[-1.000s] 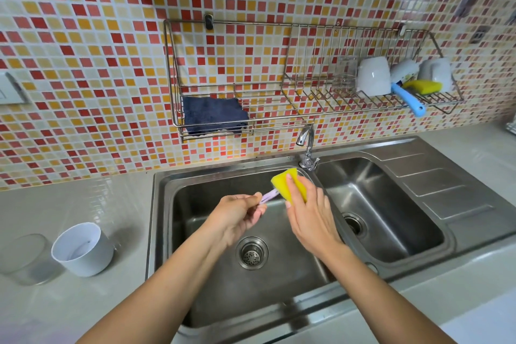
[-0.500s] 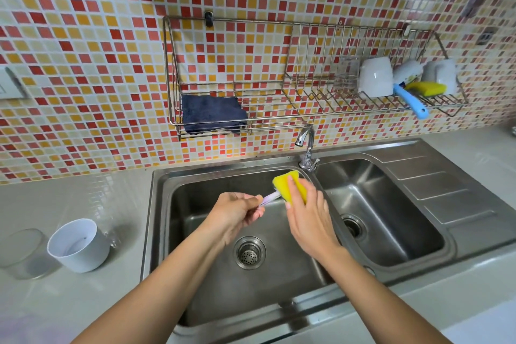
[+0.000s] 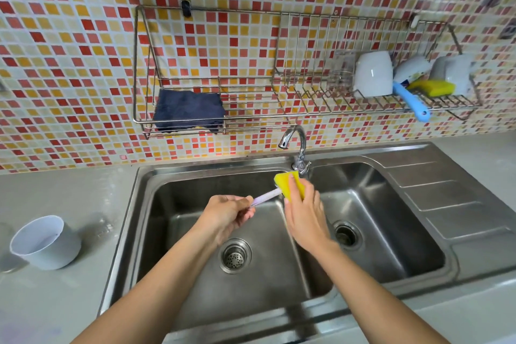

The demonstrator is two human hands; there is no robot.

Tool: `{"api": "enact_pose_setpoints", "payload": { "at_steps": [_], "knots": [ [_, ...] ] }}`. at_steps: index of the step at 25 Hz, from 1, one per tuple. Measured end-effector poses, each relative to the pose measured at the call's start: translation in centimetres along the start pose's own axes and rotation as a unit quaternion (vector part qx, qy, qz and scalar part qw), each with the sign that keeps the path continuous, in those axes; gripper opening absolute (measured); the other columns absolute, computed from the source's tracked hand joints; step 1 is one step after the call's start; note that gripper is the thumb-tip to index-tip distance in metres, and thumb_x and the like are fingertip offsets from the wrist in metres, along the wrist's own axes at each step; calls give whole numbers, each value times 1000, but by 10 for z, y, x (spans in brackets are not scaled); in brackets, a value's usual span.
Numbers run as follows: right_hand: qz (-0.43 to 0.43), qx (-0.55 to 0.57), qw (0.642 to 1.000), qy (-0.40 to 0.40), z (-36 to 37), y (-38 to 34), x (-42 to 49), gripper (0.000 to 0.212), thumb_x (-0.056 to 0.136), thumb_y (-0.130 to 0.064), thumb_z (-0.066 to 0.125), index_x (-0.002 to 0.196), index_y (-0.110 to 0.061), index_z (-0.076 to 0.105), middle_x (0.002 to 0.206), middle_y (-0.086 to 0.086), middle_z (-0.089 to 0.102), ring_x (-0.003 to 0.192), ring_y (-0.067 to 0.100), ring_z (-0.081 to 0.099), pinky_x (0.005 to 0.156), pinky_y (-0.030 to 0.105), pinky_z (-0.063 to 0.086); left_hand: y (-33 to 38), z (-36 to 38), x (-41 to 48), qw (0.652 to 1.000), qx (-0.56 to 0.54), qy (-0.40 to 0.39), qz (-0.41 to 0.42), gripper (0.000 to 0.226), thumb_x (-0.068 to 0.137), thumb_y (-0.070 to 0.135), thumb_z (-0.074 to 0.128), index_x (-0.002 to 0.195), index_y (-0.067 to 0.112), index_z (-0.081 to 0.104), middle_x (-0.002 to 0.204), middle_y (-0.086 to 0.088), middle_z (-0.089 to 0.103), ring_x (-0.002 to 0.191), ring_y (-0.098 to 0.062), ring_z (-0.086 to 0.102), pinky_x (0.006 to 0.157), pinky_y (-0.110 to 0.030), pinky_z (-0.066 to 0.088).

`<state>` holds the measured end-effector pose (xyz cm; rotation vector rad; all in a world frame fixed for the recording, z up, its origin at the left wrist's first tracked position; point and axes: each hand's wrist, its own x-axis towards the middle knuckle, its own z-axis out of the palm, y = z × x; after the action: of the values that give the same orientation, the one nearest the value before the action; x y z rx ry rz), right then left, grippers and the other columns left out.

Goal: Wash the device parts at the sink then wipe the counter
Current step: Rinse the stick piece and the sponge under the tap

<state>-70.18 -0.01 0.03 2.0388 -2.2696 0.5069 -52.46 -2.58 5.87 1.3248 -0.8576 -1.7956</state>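
Over the sink's (image 3: pixel 195 173) left basin, the left hand (image 3: pixel 227 216) pinches a thin lilac device part (image 3: pixel 265 198) while the right hand (image 3: pixel 303 216) grips a yellow sponge (image 3: pixel 287 183) around its tip, both poses unchanged from a moment earlier.

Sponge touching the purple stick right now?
Touching. Head view: the yellow sponge in the right hand wraps the purple stick's end; no gap shows.

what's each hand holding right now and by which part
The left hand pinches a thin lilac stick by its near end. The right hand wraps a yellow sponge around the stick's far end, fingers across the sponge's face.
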Motion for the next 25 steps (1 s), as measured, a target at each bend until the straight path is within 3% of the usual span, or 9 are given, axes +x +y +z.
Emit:
{"api": "enact_pose_setpoints", "payload": {
  "at_steps": [3,6,8,10,12,16,25],
  "knots": [
    [22,-13,998,-55,14,47,27,56,89,-27,46,140,-7,36,130,20,47,101,40,53,81,46,47,-9,5,16,999,8,39,19,16,88,2,60,73,-3,61,49,-6,58,39,-5,52,44,-10,45],
    [51,-47,990,-122,25,81,60,61,91,-28,45,146,-12,21,148,19,23,124,37,35,100,44,32,-16,8,29,997,16,69,36,17,88,5,62,72,-2,62,59,-9,56,48,-9,52,51,-13,46],
    [71,-47,985,-151,35,92,85,61,91,-30,44,145,-15,19,153,18,11,131,35,28,105,43,26,-20,6,34,995,32,75,53,25,88,6,61,64,2,60,57,-8,54,56,-14,50,57,-17,44],
    [82,-33,980,-177,43,96,106,61,91,-30,46,145,-16,19,154,18,8,133,35,26,106,43,25,-23,2,38,993,49,92,61,31,87,7,62,57,5,60,53,-5,53,63,-19,48,59,-21,42],
    [72,-26,978,-194,54,99,122,62,92,-30,45,145,-14,19,154,18,11,132,34,28,106,44,27,-22,-3,44,989,57,123,65,25,86,7,64,62,0,65,56,-8,53,68,-22,46,61,-26,38],
    [49,-35,984,-170,70,95,125,66,92,-29,40,147,-8,11,154,14,13,129,29,30,105,40,29,-19,-10,56,984,60,154,73,21,86,8,64,81,-12,66,63,-12,57,65,-19,52,56,-17,45],
    [8,-52,987,-152,75,94,117,67,94,-29,35,148,-6,3,158,10,1,127,25,31,101,36,28,-29,-2,59,985,47,153,61,15,86,7,64,75,-3,67,63,-10,57,63,-16,56,53,-11,50]
  ]
}}
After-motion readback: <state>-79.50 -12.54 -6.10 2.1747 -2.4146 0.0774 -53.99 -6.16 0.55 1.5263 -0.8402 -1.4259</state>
